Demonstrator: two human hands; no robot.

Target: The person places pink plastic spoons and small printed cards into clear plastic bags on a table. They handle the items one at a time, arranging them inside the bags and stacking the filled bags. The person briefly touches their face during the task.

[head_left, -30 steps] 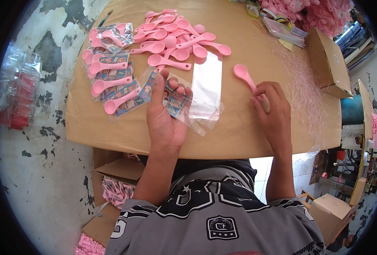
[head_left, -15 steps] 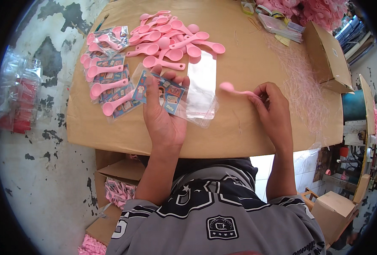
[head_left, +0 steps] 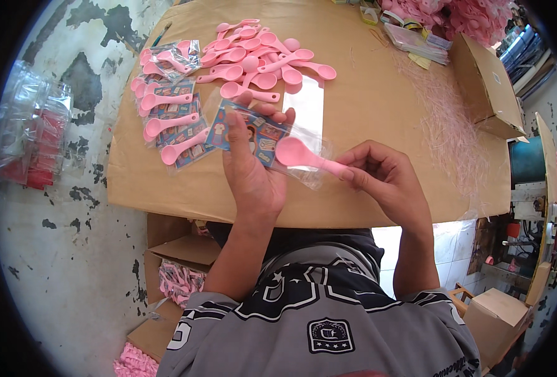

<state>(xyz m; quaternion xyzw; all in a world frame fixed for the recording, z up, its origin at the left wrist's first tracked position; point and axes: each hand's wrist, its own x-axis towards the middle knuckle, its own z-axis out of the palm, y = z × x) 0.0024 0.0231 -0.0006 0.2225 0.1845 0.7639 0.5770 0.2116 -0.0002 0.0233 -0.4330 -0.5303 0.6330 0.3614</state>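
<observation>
My left hand (head_left: 253, 160) is closed on a clear plastic bag with a blue printed card (head_left: 269, 133) inside, thumb on top and fingers beneath. Between thumb and fingers, my right hand (head_left: 385, 179) pinches the handle of a pink measuring spoon (head_left: 297, 152). The spoon's bowl is at the right end of the card, by the bag's end; whether it is inside the bag I cannot tell. Behind my hands lies a heap of pink spoons (head_left: 263, 81). Left of them, a row of bagged spoons with cards (head_left: 168, 122) overlaps. A stack of clear bags (head_left: 307, 103) is partly hidden behind my hands.
Brown paper covers the table (head_left: 379, 94). A cardboard box (head_left: 489, 88) stands at its right edge, near loose pinkish strands (head_left: 448, 125). Pink items in plastic (head_left: 442, 16) and flat packets (head_left: 413, 44) are at the far right. Bags (head_left: 30, 132) hang at left.
My right hand has brought the spoon left and turned it bowl-up, up to the card's edge. My left hand has shifted slightly right with the bag and card.
</observation>
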